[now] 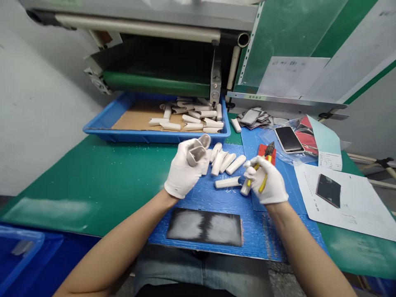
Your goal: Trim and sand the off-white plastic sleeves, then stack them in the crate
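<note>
One head-worn view, forward and down

We look out from the wearer's head, facing forward and down across the green worktop. The wearer's jeans show along the bottom edge, right below us. We see the left hand and right hand from above, close by and near the middle. Farther off, at the top, we face the conveyor end-on, its recess perhaps too dark for us to judge depth.

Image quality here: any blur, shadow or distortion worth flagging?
Head view throughout: small print on the white hanging sheet too soft to read; deep shadow above the green roller; edges stretched, wide-angle style; pliers in the right hand fairly sharp.
</note>
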Motion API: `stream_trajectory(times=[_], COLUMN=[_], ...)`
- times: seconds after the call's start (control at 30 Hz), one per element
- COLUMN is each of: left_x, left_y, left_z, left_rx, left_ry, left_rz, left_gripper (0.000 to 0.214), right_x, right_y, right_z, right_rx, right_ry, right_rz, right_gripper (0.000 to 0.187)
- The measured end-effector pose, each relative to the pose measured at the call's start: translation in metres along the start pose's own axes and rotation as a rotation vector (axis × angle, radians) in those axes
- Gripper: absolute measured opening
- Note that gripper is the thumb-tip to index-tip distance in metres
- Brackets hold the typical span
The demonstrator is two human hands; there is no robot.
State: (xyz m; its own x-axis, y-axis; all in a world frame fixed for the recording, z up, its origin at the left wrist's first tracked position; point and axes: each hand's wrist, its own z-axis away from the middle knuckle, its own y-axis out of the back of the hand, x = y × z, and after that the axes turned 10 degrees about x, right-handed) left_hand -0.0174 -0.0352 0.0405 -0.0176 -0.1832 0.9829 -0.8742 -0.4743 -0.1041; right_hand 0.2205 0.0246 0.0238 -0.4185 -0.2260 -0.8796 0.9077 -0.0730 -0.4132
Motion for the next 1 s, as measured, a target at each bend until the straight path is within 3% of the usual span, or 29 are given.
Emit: stream_trajectory(times=[0.1, 0.23, 0.33, 0.43, 0.6, 0.77, 1.0], left_x=[-0.007, -0.013, -0.026, -0.051, -0.081, -0.083, -0.082], left_y=[0.006, 0.015, 0.013, 0.005, 0.001, 0.014, 0.020], left_z=[-0.015, -0.031, -0.038, -0.043, -0.051, -0.066, -0.079], left_rx=[0.134, 0.081, 0.032, 0.143, 0.214, 0.286, 0.267], left_ry=[-0.185, -0.087, -0.094, -0.203, -0.395, -0.640, -0.742], left_rz=[-0.236, -0.703, -0.809, -0.715, -0.790, -0.874, -1.007], left_gripper=[0.060, 0.083, 0.090, 0.098, 0.090, 0.071, 0.059], right_x=[-0.010, -0.022, -0.026, -0.027, -0.023, -0.016, -0.006], right_y=[0.011, 0.015, 0.009, 0.002, 0.000, 0.006, 0.001], right_z=[-0.025, -0.028, -0.019, -0.011, -0.010, -0.016, -0.014], right_rx=[0.061, 0.081, 0.051, 0.024, -0.077, -0.124, -0.172], right_ry=[-0.183, -0.337, -0.417, -0.395, -0.324, -0.306, -0.198], right_rz=[-0.179, -0.274, -0.291, -0.308, -0.334, -0.322, -0.241], right_gripper=[0.046, 0.048, 0.037, 0.016, 0.004, 0.009, 0.032])
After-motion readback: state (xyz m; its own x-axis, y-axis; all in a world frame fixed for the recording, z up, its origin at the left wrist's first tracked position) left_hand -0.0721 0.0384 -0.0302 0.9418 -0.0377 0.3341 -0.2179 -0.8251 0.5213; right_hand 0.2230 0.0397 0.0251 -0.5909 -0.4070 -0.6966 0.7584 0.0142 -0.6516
